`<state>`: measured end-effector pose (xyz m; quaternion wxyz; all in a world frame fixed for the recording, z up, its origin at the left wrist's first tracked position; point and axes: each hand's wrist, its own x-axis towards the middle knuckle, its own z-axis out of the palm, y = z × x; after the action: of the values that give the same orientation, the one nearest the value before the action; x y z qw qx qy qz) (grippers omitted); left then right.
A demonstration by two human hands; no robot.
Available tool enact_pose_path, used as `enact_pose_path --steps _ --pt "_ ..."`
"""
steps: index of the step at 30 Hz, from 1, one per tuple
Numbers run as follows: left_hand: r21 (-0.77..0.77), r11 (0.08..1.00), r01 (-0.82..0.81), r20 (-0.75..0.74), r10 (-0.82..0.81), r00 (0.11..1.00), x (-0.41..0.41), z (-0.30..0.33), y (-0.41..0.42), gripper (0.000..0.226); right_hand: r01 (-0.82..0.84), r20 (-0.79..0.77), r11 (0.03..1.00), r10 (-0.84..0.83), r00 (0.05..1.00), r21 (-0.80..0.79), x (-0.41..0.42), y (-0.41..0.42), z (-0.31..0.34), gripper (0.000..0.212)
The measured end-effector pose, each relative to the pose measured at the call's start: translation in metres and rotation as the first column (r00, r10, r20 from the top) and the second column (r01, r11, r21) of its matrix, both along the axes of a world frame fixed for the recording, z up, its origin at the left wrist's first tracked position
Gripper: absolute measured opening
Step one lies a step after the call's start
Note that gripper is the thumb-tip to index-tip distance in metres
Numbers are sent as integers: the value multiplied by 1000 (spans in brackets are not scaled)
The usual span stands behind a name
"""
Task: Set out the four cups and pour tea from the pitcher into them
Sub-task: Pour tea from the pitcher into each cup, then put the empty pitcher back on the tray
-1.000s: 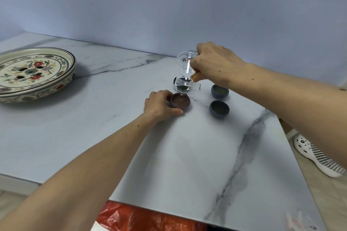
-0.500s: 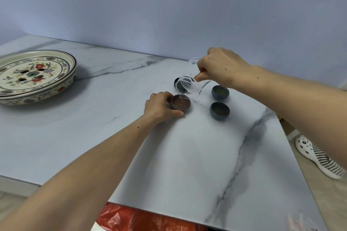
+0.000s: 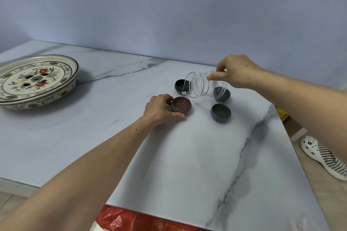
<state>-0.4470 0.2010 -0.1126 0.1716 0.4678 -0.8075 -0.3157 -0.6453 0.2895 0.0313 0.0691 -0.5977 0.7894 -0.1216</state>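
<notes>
Since half a second ago the clear glass pitcher [image 3: 199, 86] has tipped further, nearly onto its side, spout lowered toward the brown-purple ceramic cup [image 3: 181, 104].

Right hand [image 3: 236, 72], centre-right of frame, pinches the pitcher's handle; its long axis runs right to left, spout just above and right of the cup. Left hand [image 3: 161, 111] curls round that cup on the white marble desk [image 3: 187, 155]. No writing is readable.
</notes>
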Motion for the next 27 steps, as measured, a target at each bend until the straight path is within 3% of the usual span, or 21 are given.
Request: enact_pose_path --steps 7,15,21,27 --pt "69 996 60 31 -62 998 1 4 -11 72 71 164 997 -71 984 10 -27 -10 -4 37" --pt "328 934 141 132 -193 972 5 23 -45 78 -29 439 984 -53 897 176 -55 -47 24 42" --pt "413 909 55 145 -126 981 19 71 -51 77 -50 587 981 -72 806 189 -41 -67 62 38" --pt "459 888 -41 136 -25 990 45 160 -57 74 -82 643 971 -85 761 226 -8 -96 135 36"
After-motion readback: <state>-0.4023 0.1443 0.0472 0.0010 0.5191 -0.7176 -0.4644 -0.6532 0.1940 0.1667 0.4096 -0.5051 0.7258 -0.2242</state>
